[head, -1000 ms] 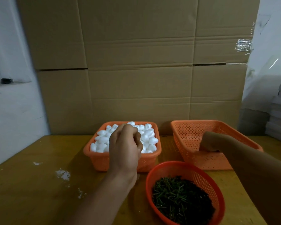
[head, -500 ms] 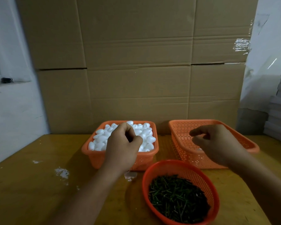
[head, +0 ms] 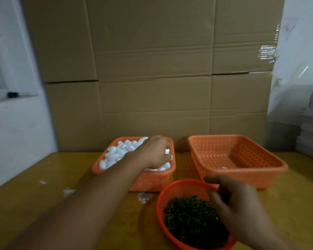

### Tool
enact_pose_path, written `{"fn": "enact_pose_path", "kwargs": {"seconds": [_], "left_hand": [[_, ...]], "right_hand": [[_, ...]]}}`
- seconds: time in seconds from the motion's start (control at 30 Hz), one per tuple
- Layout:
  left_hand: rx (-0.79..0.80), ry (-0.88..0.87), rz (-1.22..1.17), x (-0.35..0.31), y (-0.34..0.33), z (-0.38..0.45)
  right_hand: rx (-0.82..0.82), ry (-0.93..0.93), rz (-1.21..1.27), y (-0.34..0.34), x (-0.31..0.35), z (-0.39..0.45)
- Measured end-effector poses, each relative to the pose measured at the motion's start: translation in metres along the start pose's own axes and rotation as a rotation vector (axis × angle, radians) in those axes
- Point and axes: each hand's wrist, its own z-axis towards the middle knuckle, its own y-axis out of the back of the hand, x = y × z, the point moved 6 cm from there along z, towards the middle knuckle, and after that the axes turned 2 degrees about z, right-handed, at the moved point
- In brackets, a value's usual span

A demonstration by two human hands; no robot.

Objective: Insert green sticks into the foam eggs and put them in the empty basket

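"Is the job almost done?"

"No. The empty basket (head: pixel 237 156) at 3 o'clock is holding maybe one white thing. The foam eggs (head: pixel 119 153) are piling high at 11."

"And the hands?"

"The left hand (head: pixel 154 153) is curling into the eggs. The right hand (head: pixel 233 202) is hovering, fingers bent, over the green sticks (head: pixel 190 221) at 5. I cannot tell if either is holding anything."

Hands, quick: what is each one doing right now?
Left hand: fingers curled down among the white foam eggs; a held egg cannot be told.
Right hand: loosely open above the thin green sticks, holding nothing.
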Motion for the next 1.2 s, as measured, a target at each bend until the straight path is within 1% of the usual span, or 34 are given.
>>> {"fn": "enact_pose_path", "kwargs": {"seconds": [0.2,0.3,0.4,0.5,0.6,0.67,0.77,0.93,1.1,1.2], "left_hand": [[0.175,0.029,0.076,0.002,-0.014,0.008],[0.196,0.057,0.093,0.006,-0.017,0.007],[0.124,0.062,0.04,0.005,-0.012,0.004],[-0.038,0.033,-0.075,0.002,-0.006,0.0],[-0.268,0.017,-0.285,0.007,0.0,-0.013],[-0.39,-0.008,-0.458,0.008,0.002,-0.028],[-0.462,0.009,-0.711,0.006,-0.001,-0.046],[-0.38,0.086,-1.197,-0.004,-0.017,-0.07],[-0.151,0.108,-1.671,-0.022,-0.037,-0.084],[-0.083,0.14,-1.796,-0.028,-0.04,-0.084]], "right_hand": [[0.004,-0.011,0.002,0.0,-0.003,0.001],[0.014,-0.017,0.001,-0.001,-0.004,0.0],[0.017,-0.021,-0.008,-0.001,-0.003,0.0],[0.023,-0.019,-0.023,-0.001,-0.001,-0.001],[0.037,-0.014,-0.046,-0.002,-0.002,-0.002],[0.058,-0.001,-0.073,-0.004,0.0,-0.002],[0.106,0.015,-0.123,-0.006,0.007,-0.003],[0.223,0.061,-0.209,-0.013,0.017,-0.005],[0.328,0.064,-0.418,-0.026,0.028,-0.01],[0.405,0.041,-0.479,-0.036,0.028,-0.012]]}}
